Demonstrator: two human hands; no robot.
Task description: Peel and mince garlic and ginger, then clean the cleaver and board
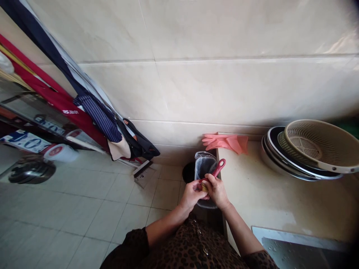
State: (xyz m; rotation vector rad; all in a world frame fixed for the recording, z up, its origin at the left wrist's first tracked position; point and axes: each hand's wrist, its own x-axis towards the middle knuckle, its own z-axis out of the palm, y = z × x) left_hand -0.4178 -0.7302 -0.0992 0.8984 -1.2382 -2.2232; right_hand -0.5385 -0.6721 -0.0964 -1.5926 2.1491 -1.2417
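over bin, left hand grasping yellowish piece, right hand gripping red tool, pink gloves nearby

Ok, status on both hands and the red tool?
Right hand grips red tool. Left hand holds small yellowish piece at its working end. Both over lined bin. Pink gloves at counter edge, clear of hands.

Kitchen with sink and colander

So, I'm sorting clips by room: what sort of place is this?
Most likely a kitchen. A plastic colander sits on stacked basins on the counter, what looks like a sink is set in nearby, and pink rubber gloves lie at the edge.
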